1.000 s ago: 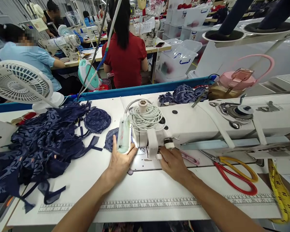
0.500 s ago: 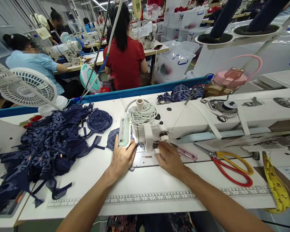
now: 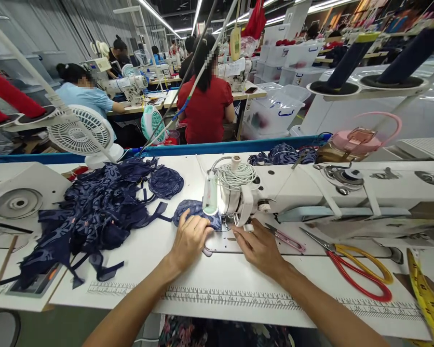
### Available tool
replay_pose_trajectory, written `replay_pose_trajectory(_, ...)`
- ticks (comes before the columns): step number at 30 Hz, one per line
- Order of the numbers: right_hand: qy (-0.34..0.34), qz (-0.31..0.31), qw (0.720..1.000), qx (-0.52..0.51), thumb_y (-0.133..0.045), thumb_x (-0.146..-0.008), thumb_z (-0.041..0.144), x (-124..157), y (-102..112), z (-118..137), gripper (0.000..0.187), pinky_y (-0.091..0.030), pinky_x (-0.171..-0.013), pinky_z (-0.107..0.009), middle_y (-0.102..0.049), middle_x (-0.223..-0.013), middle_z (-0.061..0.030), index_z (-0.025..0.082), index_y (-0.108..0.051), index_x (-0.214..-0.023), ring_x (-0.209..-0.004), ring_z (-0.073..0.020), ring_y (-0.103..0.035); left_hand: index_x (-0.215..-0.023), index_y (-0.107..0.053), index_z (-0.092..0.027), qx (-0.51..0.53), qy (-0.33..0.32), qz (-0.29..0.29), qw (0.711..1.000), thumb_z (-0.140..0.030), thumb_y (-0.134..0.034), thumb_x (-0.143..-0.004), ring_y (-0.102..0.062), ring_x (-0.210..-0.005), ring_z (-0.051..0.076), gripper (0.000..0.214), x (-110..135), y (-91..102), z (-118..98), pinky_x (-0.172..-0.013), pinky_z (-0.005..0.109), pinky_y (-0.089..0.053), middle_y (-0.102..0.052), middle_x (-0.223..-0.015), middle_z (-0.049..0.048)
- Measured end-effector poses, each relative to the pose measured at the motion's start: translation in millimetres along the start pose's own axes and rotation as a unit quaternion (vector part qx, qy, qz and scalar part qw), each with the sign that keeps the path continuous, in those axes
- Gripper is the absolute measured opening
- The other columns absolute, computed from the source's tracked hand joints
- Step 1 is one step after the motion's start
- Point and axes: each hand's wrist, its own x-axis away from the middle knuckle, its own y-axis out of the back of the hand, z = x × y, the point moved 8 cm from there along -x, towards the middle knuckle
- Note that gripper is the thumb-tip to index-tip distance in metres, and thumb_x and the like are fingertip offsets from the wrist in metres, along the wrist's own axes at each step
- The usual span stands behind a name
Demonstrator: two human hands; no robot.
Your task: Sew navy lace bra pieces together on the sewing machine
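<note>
You faced a long white table [image 3: 217, 279] on a crowded workshop floor. A white sewing machine [image 3: 311, 185] stretched across it from the middle to your right. On your left, a heap of navy cloth [image 3: 94, 212] sprawled over the tabletop, with a white fan [image 3: 80, 131] standing behind it. Beyond the table's blue far edge, a person in a red top [image 3: 206, 106] sat at another machine, back turned to you.

Your left hand [image 3: 190, 238] lay flat with its fingers loosely spread. It pressed down a small navy cloth piece [image 3: 193, 208] that rested on the table just left of the needle. Your right hand [image 3: 260, 248] rested by the machine's metal plate [image 3: 224, 243], just right of the needle, with its fingers stretched toward the presser foot. Whether they pinched anything could not be told.

A yellow tape measure [image 3: 425, 299] trailed over the table's right end. Scissors [image 3: 358, 267] with red and yellow handles lay to the right of your right hand. Small pink snips [image 3: 285, 238] lay between that hand and the scissors.
</note>
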Motion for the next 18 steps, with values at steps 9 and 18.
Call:
replay_pose_trajectory(9,-0.115,0.128,0.937,-0.303,-0.052,-0.096,0.025,-13,-21,31,0.025,-0.057,-0.071,-0.03,-0.073,-0.093,-0.0044,0.025,-0.065,-0.117,-0.08,-0.017,-0.069,-0.088,-0.059,-0.022,0.126,0.066,-0.018,0.99,-0.025,-0.049,-0.096,-0.06,-0.078,0.014,0.013,37,18.0,-13,-0.11,0.051,-0.03,-0.064,-0.08,-0.0017)
replay_pose_trajectory(18,-0.213,0.176,0.874,-0.401,-0.057,-0.092,0.029,-10,-33,37,0.013,-0.053,-0.063,-0.026,-0.066,-0.077,-0.0011,0.02,-0.065,-0.086,-0.069,-0.014,-0.062,-0.088,-0.06,-0.022,0.177,0.106,-0.067,0.976,-0.02,-0.052,-0.094,-0.06,-0.075,0.014,0.01,44,21.0,-14,-0.109,0.049,-0.034,-0.065,-0.079,-0.0023)
